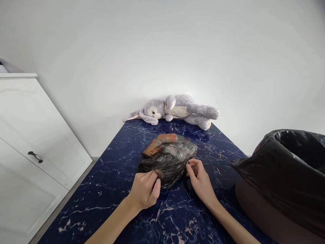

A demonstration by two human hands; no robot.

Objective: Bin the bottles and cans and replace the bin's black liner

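A thin black plastic bag (165, 156) lies bunched in the middle of the dark blue marbled table (162, 220). Something orange and other coloured contents show through its stretched film, but I cannot make out what they are. My left hand (144, 191) is closed on the near left edge of the bag, fingers curled in and thumb pressed against them. At the bag's right side, my right hand (199, 179) pinches the plastic between thumb and fingers. Part of the bag's near edge is hidden behind my left fingers.
A grey plush rabbit (177, 108) lies on its side at the table's far end, against the white wall (162, 47). On the right stands a large brown bin (264, 210) lined with a black bag (286, 169). A white cabinet (30, 128) is at the left.
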